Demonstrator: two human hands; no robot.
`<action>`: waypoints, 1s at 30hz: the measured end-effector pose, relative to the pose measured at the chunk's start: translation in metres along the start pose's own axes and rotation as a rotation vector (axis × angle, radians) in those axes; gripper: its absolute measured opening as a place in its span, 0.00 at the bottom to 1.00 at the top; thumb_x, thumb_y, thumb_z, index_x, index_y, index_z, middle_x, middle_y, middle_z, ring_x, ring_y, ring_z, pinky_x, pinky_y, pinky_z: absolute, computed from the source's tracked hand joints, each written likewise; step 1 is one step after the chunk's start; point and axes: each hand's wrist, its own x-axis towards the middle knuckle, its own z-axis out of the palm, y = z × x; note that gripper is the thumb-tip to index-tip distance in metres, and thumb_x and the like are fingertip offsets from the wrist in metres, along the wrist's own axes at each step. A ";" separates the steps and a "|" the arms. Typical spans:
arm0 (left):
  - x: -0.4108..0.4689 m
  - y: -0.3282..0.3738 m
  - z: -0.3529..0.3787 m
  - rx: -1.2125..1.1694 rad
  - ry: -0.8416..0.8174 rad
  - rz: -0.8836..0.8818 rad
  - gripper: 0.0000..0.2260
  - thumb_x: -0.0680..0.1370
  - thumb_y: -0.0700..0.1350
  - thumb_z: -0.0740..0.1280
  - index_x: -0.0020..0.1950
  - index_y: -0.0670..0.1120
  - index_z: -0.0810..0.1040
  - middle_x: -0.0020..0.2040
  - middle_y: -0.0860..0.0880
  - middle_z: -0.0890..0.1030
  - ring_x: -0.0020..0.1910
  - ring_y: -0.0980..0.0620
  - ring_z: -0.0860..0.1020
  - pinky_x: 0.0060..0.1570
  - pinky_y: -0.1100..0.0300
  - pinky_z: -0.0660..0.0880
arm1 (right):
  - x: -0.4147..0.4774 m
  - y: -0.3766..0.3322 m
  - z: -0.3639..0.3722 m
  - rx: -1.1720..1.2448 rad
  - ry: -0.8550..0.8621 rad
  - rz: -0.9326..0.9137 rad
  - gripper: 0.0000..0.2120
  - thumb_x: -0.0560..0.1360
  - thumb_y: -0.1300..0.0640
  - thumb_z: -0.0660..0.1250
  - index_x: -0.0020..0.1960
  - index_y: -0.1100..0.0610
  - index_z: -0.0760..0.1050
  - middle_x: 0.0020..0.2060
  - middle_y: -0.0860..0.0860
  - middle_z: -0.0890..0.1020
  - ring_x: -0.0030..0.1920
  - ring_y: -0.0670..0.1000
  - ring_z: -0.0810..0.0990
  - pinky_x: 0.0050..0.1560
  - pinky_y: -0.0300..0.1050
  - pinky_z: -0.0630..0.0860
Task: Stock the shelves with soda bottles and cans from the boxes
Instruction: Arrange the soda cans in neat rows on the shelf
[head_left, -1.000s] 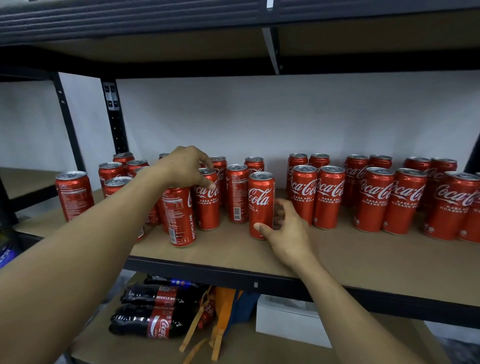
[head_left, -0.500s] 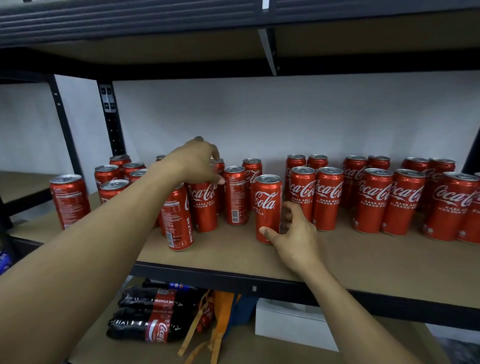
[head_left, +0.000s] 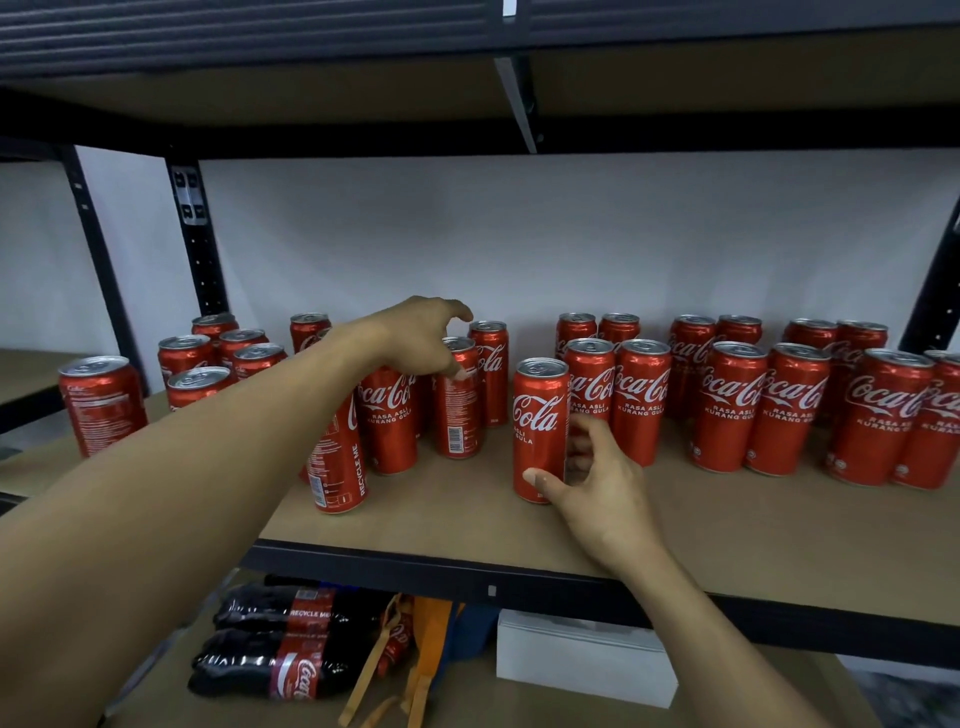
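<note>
Several red Coca-Cola cans stand on the brown shelf board. My right hand grips one can low down, thumb in front and fingers behind; it stands upright a little ahead of the right-hand rows. My left hand reaches over the left group with fingers arched. Its thumb touches the upper front of a can turned barcode outward, and its index finger is lifted above that can's top. A can stands below the palm. Another can stands nearer the edge under my forearm.
A lone can stands at the far left. On the lower shelf lie dark cola bottles, a white box and an orange-strapped bag. A black upright and the upper shelf bound the space.
My left hand has moved right, off the can near the front edge, and its thumb now touches the barcode can. My right hand has shifted its can slightly right and still grips it.
</note>
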 end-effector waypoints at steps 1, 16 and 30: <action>0.000 0.001 -0.001 -0.019 -0.015 0.007 0.35 0.74 0.51 0.76 0.78 0.53 0.65 0.70 0.45 0.75 0.64 0.44 0.76 0.58 0.53 0.75 | 0.000 0.000 0.000 0.003 -0.002 -0.001 0.34 0.70 0.50 0.79 0.72 0.47 0.68 0.63 0.46 0.78 0.61 0.47 0.79 0.60 0.43 0.76; 0.035 -0.047 -0.113 -0.497 0.257 -0.056 0.25 0.77 0.41 0.72 0.74 0.45 0.72 0.65 0.47 0.78 0.62 0.47 0.77 0.52 0.58 0.77 | 0.002 0.007 0.001 0.082 -0.026 0.020 0.34 0.70 0.50 0.79 0.70 0.43 0.68 0.60 0.40 0.77 0.58 0.42 0.79 0.57 0.39 0.77; 0.073 -0.107 -0.096 -0.429 0.274 -0.135 0.25 0.76 0.33 0.72 0.72 0.44 0.74 0.70 0.45 0.74 0.63 0.44 0.75 0.62 0.50 0.77 | 0.005 0.015 0.006 0.139 -0.010 0.008 0.34 0.66 0.53 0.82 0.60 0.31 0.67 0.53 0.35 0.79 0.52 0.32 0.79 0.49 0.30 0.76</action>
